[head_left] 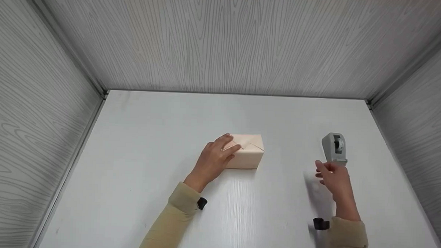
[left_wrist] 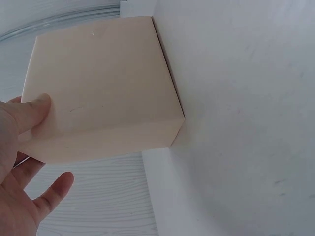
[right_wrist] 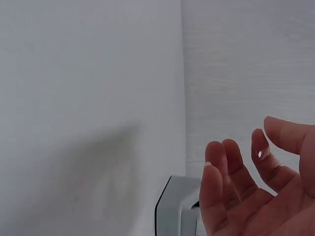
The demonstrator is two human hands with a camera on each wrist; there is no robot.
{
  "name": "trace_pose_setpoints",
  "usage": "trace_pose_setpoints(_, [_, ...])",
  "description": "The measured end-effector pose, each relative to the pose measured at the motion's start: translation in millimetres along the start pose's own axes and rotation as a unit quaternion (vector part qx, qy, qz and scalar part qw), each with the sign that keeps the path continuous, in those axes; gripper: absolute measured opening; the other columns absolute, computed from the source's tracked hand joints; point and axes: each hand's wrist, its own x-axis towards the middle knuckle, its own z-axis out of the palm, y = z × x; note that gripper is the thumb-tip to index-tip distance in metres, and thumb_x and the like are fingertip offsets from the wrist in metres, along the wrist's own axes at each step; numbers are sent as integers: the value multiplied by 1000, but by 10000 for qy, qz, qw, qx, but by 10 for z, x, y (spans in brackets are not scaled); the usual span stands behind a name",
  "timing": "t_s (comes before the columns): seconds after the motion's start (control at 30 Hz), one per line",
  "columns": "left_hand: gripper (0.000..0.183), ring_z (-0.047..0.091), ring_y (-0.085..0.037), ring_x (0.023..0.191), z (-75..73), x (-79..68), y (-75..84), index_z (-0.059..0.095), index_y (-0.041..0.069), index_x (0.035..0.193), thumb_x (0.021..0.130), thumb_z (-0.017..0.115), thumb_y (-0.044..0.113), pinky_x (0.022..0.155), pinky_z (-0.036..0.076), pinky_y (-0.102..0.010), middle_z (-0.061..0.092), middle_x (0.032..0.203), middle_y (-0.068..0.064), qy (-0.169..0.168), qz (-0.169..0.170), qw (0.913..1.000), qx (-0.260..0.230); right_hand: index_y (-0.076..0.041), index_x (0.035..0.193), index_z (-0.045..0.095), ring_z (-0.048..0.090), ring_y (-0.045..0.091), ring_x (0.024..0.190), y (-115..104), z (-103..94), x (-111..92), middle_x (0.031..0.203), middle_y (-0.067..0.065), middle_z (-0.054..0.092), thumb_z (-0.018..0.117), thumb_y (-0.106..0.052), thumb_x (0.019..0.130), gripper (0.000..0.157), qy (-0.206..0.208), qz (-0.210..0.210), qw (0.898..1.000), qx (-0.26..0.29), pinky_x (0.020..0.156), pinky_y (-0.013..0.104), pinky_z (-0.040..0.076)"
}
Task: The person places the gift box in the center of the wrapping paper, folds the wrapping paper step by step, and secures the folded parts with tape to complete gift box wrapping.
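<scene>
A box wrapped in pale peach paper (head_left: 245, 159) stands on the white table, its folded paper flaps showing on top. My left hand (head_left: 213, 158) grips its left end, fingers over the top. In the left wrist view, the thumb (left_wrist: 37, 113) presses on a broad face of the box (left_wrist: 103, 78). My right hand (head_left: 336, 177) hovers just in front of a grey tape dispenser (head_left: 330, 144) and overlaps its near end. In the right wrist view, its fingers (right_wrist: 211, 196) are loosely bent and apart from the thumb. A small bright glint shows on one fingertip.
The white table (head_left: 150, 129) is enclosed by grey wood-grain panels at the back (head_left: 223, 47), left (head_left: 33, 113) and right (head_left: 422, 127). A roll of tape (head_left: 339, 144) sits in the dispenser. Dark bands show at both sleeve cuffs.
</scene>
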Motion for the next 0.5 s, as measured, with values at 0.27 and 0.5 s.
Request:
trace_pose_setpoints(0.27, [31, 48, -25, 131, -7, -8, 6, 68, 21, 124, 93, 69, 20, 85, 51, -44, 57, 133, -11, -178, -105, 9998, 62, 4, 111, 62, 65, 24, 97, -219, 419, -161, 108, 22, 62, 56, -39, 100, 44, -850, -856, 9915, 496, 80, 31, 55])
trace_pose_setpoints(0.5, [31, 47, -25, 132, -5, -12, 7, 67, 21, 125, 93, 68, 20, 86, 51, -44, 56, 134, -11, -263, -167, 9995, 61, 2, 112, 63, 65, 30, 94, -456, 767, -294, 105, 28, 62, 61, -28, 98, 33, -1854, -1494, 9627, 1286, 79, 38, 56])
